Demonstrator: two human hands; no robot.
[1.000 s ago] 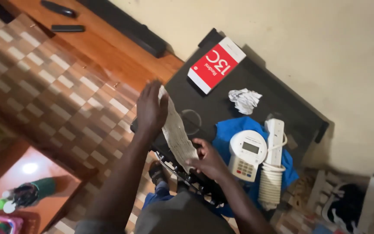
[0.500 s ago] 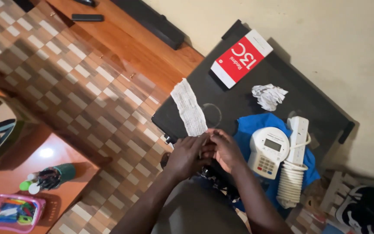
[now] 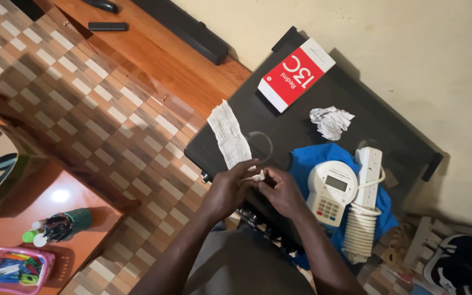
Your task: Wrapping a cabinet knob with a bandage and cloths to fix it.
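Note:
A long strip of white gauze bandage (image 3: 227, 133) lies stretched over the left part of a black box-like surface (image 3: 279, 139). My left hand (image 3: 229, 188) and my right hand (image 3: 282, 191) meet at the strip's near end and pinch it together between their fingertips. The far end of the strip rests flat near the surface's left edge. A faint ring mark shows on the black top just right of the strip.
A red and white carton (image 3: 296, 74), crumpled white paper (image 3: 330, 120), a blue cloth (image 3: 323, 158), a white keypad device (image 3: 331, 191) and a white power strip with coiled cord (image 3: 363, 207) lie on the black top. A pen cup (image 3: 64, 225) and pink basket (image 3: 12, 270) stand at left.
My left hand came down from the strip's raised middle to its near end. The strip, lifted a second ago, now lies flat, and both hands hold its near end.

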